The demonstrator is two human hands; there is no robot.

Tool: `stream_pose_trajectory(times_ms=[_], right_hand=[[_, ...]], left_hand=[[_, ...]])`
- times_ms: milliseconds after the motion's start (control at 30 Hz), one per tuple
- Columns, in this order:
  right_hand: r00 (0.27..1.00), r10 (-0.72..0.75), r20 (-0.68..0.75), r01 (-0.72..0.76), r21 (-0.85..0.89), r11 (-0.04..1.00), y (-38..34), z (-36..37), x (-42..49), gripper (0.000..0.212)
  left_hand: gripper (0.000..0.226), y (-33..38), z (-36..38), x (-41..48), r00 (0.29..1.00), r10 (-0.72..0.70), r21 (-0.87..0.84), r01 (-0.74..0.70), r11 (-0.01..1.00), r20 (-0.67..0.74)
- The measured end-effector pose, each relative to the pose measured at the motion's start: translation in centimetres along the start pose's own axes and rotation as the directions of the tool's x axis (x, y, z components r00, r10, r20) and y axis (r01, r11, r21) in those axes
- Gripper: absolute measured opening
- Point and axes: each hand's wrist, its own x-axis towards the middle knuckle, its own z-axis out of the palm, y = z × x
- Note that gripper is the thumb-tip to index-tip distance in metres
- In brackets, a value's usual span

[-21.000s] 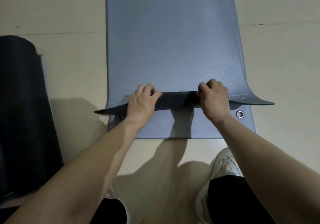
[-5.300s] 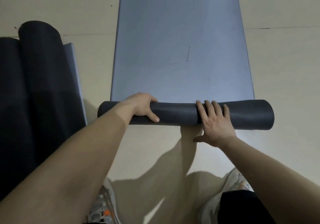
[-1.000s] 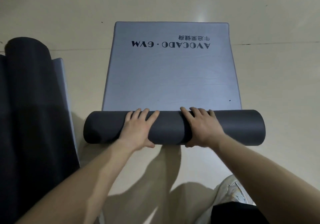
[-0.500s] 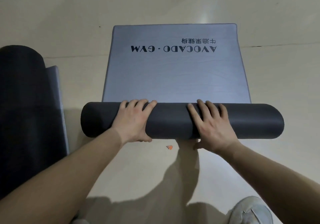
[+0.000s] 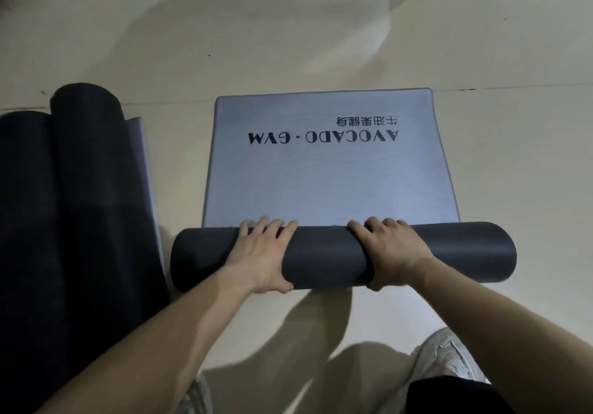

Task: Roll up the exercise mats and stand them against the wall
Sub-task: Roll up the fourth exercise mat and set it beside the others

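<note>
Left hand (image 5: 260, 253) grips mat roll (image 5: 327, 256) left of centre, fingers curled over top, just right of dark rolled mats (image 5: 80, 189). Right hand (image 5: 391, 250) grips it right of centre. Unrolled grey tail (image 5: 321, 182) lies flat on floor (image 5: 288, 44) beyond.

dark mats (image 5: 80, 221): left edge cuts them off.
mat roll (image 5: 327, 253): i can't see its underside.
right shoe (image 5: 449, 356): half under the trouser leg (image 5: 455, 396).

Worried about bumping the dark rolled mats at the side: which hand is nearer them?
Left. The left hand grips the half-rolled mat toward the end beside the dark rolled mats; the right hand grips it farther over, away from them.
</note>
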Motion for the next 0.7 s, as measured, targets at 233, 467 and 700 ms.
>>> stream_pose_trajectory(times_ms=[233, 467, 700], right_hand=[[0.987, 0.145, -0.064, -0.134, 0.143, 0.981, 0.1, -1.3, 0.9, 0.138], [0.962, 0.201, -0.185, -0.185, 0.102, 0.977, 0.8, 1.3, 2.3, 0.152], [0.963, 0.153, -0.224, -0.158, -0.006, 0.987, 3.9, -1.6, 6.0, 0.152]], left_hand=[[0.122, 0.7, 1.1, -0.1, 0.996, -0.045, -0.072, 0.040, 0.997, -0.072], [0.090, -2.4, -4.3, 5.1, 0.995, 0.019, -0.117, -0.030, 0.993, -0.093], [0.139, -2.4, -1.5, 7.1, 0.952, -0.104, 0.060, 0.126, 0.990, -0.286]])
